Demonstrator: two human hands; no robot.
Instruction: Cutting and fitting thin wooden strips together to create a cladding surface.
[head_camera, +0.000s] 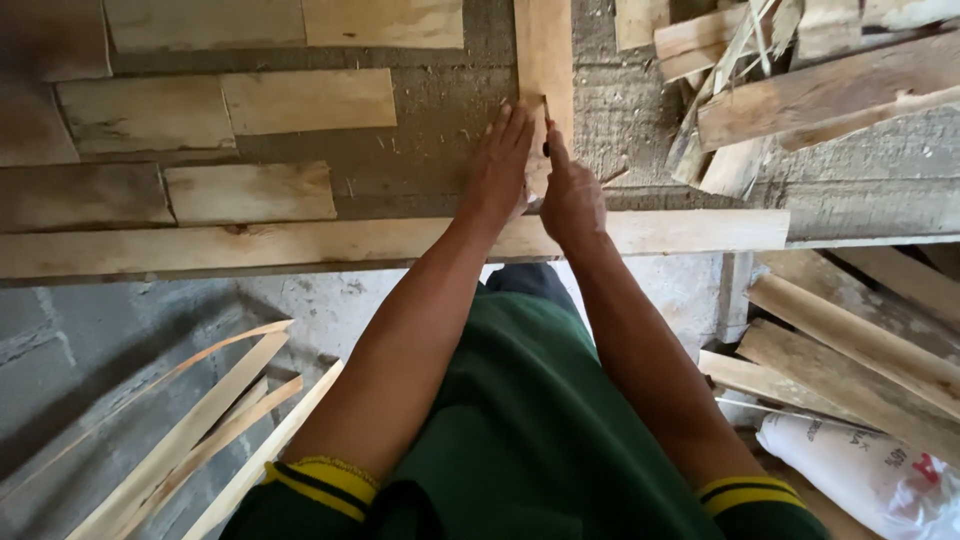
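On the workbench (420, 130), at the near end of an upright wooden strip (545, 50), both hands meet. Left hand (497, 170) lies open, fingers flat beside the strip. Right hand (570, 200) pinches a small wood piece (538, 140) against it. Stacked planks (830, 90) lie right of the strip.

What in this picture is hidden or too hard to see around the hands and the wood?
- Head view: small wood piece, mostly covered by the left hand and right hand.
- Dark item by the right thumb: too small to identify.
- Upright plank: cut off by the top edge.
- White sack: cut off at the corner.
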